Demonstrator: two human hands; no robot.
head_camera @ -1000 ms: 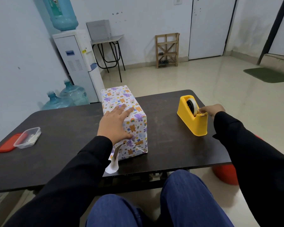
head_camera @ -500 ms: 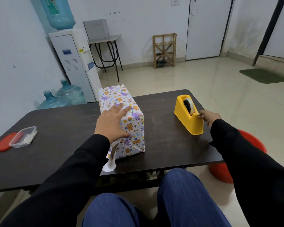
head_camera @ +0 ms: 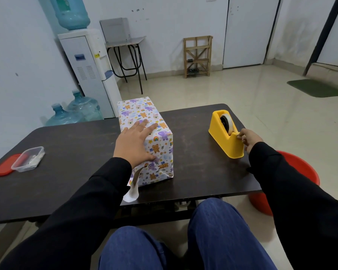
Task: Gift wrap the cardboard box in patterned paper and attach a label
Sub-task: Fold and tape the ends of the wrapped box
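Observation:
The box (head_camera: 160, 147), covered in white paper with bears and purple elephants, stands in the middle of the dark table (head_camera: 76, 145). My left hand (head_camera: 134, 142) lies flat on its top near the front end, fingers spread. A loose paper flap (head_camera: 132, 189) hangs from the box's near left corner onto the table. To the right stands a yellow tape dispenser (head_camera: 225, 136) with a roll in it. My right hand (head_camera: 248, 138) pinches the tape end at the dispenser's cutter.
A clear plastic container (head_camera: 28, 158) and its red lid (head_camera: 2, 168) lie at the table's left edge. A red bucket (head_camera: 299, 172) sits on the floor to the right, below the table. A water dispenser (head_camera: 88, 69) and bottles stand behind.
My right hand has stayed at the dispenser's cutter end, fingers now pinched on the tape. My left hand remains flat on the box. The camera view shifted slightly.

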